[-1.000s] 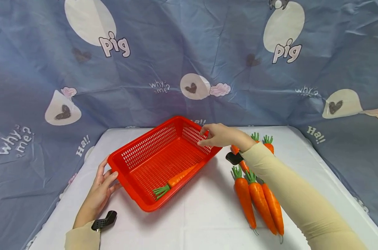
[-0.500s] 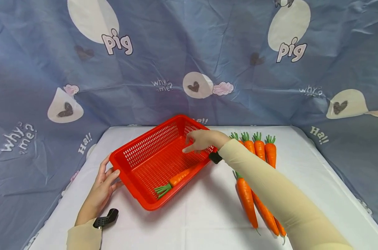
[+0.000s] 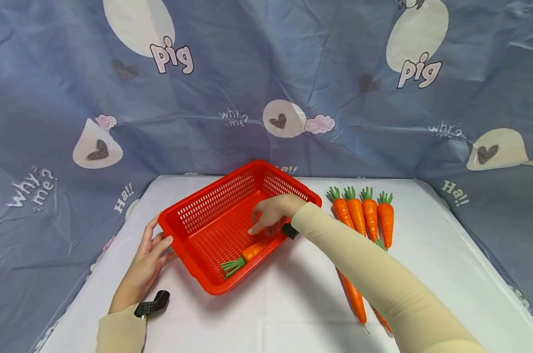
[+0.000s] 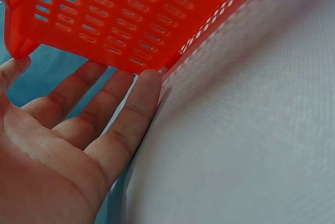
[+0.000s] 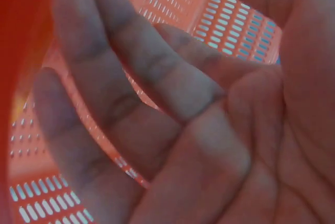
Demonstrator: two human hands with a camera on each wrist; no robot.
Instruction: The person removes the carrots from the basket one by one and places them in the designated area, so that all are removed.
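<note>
A red plastic basket (image 3: 213,235) with slotted walls stands at an angle on the white table. My left hand (image 3: 143,269) holds its left end, thumb over the rim; in the left wrist view the fingertips meet the wall's lower edge (image 4: 120,64). Inside the basket lies one orange carrot (image 3: 251,252), its green top toward the near left corner. My right hand (image 3: 273,213) reaches down into the basket over the carrot's other end, which it hides. Its fingers (image 5: 125,114) are loosely bent in the right wrist view, with nothing seen in the palm.
Several carrots (image 3: 386,215) lie side by side at the back right of the table (image 3: 293,318). Nearer carrots (image 3: 353,296) are partly covered by the right sleeve (image 3: 363,260). A blue printed cloth (image 3: 213,147) rises behind and beside the table.
My right hand has moved left and down from the basket's right rim to its inside, above the carrot. The left hand keeps its hold. The view has shifted slightly.
</note>
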